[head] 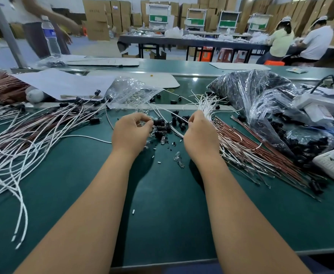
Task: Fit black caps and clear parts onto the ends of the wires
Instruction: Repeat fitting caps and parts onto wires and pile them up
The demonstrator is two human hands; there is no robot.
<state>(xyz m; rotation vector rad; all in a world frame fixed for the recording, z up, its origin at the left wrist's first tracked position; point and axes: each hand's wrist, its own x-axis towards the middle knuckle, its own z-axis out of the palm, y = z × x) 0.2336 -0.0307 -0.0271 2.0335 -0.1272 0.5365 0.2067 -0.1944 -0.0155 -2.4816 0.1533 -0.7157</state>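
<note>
Capped wires (pixel 43 123) heap at left; right hand (pixel 198 133) grips a bare bunch (pixel 206 104), left hand (pixel 131 131) pinches a clear part (pixel 142 122).

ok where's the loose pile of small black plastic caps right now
In the head view, the loose pile of small black plastic caps lies mid-table on the green mat, between the left hand and right hand.

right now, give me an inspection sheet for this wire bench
surface: green bench mat, small bits scattered on it
job's things: black caps heaped between the hands; white wires; bag of clear parts
clutter: black cap bag, paper sheets, water bottle
grips: left hand pinches a small part, hard to identify; right hand holds the white wires
cables: finished wires left, brown wires right
surroundings: cartons, seated workers
</note>
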